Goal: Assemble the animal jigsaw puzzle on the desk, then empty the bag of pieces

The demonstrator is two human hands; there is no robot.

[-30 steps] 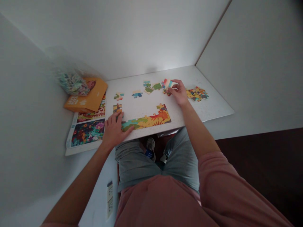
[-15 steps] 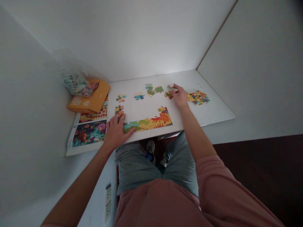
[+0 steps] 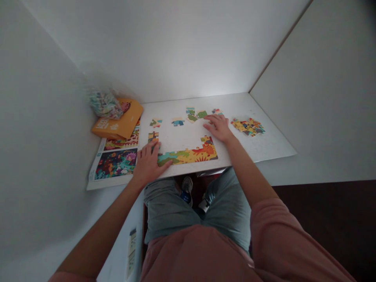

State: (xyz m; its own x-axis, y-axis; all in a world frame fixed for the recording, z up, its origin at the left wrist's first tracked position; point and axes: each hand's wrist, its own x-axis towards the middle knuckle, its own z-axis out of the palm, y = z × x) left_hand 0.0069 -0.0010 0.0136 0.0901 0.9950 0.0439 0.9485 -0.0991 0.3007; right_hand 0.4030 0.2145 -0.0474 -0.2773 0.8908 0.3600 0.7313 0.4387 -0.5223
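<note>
My left hand (image 3: pixel 147 163) lies open over the lower left corner of the partly joined jigsaw puzzle (image 3: pixel 192 155), hiding some of it. My right hand (image 3: pixel 219 128) is open, its fingers stretched toward the left, above the table with no piece visible in them. Its fingertips are close to a green puzzle piece (image 3: pixel 202 114). Just beyond the knuckles lies a pink and blue puzzle piece (image 3: pixel 217 111). Whatever is under the right palm is mostly hidden. A blue puzzle piece (image 3: pixel 178 122) and a green and pink puzzle piece (image 3: pixel 156 123) lie apart toward the left.
Loose puzzle pieces (image 3: pixel 249 126) form a pile at the right. On the left, an orange box (image 3: pixel 120 124) with a clear bag of pieces (image 3: pixel 105 105) rests on printed picture sheets (image 3: pixel 116 163). White walls (image 3: pixel 188 51) border the white table (image 3: pixel 264 150).
My right hand has let go of the pink and blue piece, which now lies on the table, and has moved slightly left. My left hand stays on the puzzle. The view has shifted slightly.
</note>
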